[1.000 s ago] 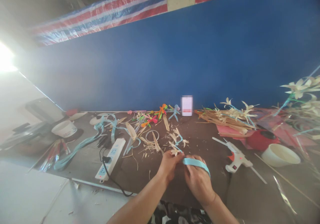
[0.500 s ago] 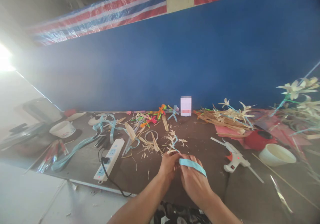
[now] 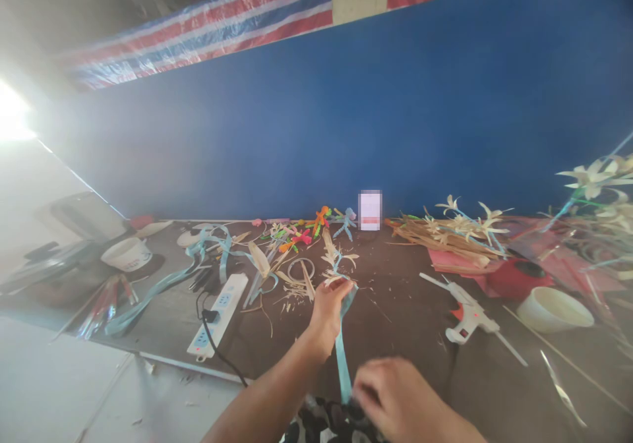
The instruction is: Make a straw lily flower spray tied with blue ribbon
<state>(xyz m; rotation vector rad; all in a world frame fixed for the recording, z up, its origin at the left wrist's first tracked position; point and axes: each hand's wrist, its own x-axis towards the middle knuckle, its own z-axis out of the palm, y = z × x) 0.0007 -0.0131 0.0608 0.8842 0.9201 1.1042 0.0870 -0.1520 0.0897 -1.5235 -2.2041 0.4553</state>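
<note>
My left hand [image 3: 329, 314] pinches the lower end of a small flower stem [image 3: 339, 265] with pale, dried petals and light blue wrapping. From its fingertips a light blue ribbon [image 3: 341, 357] hangs down toward my lap. My right hand [image 3: 388, 390] is lower and to the right, beside the ribbon's lower end, blurred by motion. Its fingers are curled, and whether they hold the ribbon is unclear. Dried husk scraps [image 3: 297, 288] lie left of the flower.
On the right are a white glue gun [image 3: 472, 314], a cream cup [image 3: 554, 310], scissors [image 3: 561, 387] and husk flowers [image 3: 469, 222]. A power strip [image 3: 217, 318], ribbon coils [image 3: 163, 285] and a white bowl [image 3: 126, 254] sit to the left.
My right hand has moved away from my left hand, down toward my lap. The ribbon that lay across its back now hangs below my left hand. The flower has risen slightly.
</note>
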